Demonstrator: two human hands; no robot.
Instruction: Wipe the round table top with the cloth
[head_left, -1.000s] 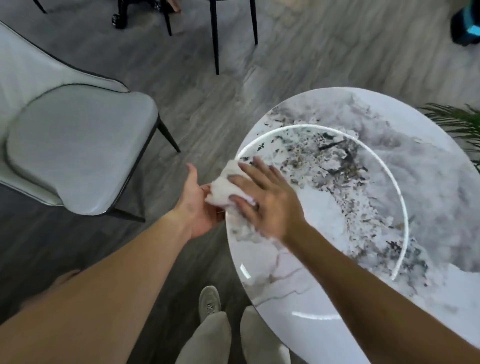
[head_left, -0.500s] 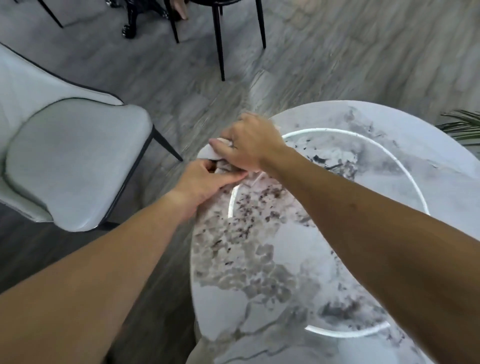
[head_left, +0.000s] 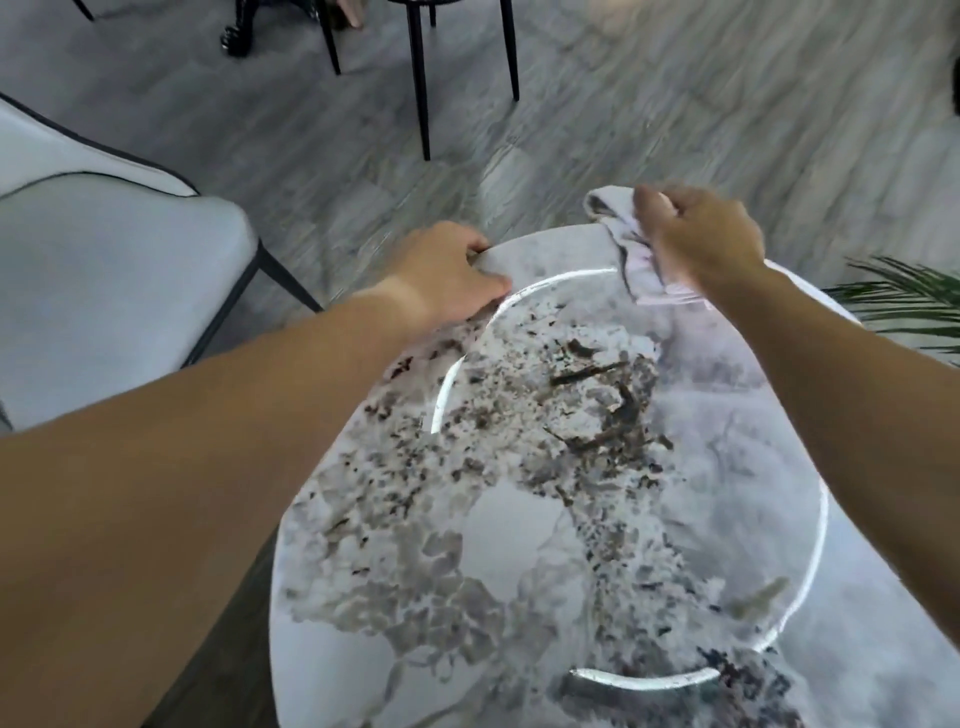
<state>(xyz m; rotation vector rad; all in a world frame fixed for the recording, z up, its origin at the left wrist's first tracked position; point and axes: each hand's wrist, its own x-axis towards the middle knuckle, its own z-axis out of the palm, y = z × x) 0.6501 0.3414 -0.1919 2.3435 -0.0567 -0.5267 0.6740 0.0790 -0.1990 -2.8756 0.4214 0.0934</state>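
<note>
The round marble table top (head_left: 519, 545) is white with grey and dark veining and fills the lower middle of the view. My right hand (head_left: 701, 239) is at the table's far edge, fingers closed on a crumpled white cloth (head_left: 631, 249) that hangs partly over the rim. My left hand (head_left: 447, 270) grips the far-left rim of the table, fingers curled over the edge. Both forearms reach across the table top.
A grey padded chair (head_left: 104, 280) stands on the left, close to the table. Black chair legs (head_left: 423, 78) stand on the grey wood floor beyond. Green plant leaves (head_left: 904, 301) reach in at the right edge.
My right hand has carried the cloth rightward along the far rim, away from my left hand. My left hand let go of the cloth and now holds the table's edge.
</note>
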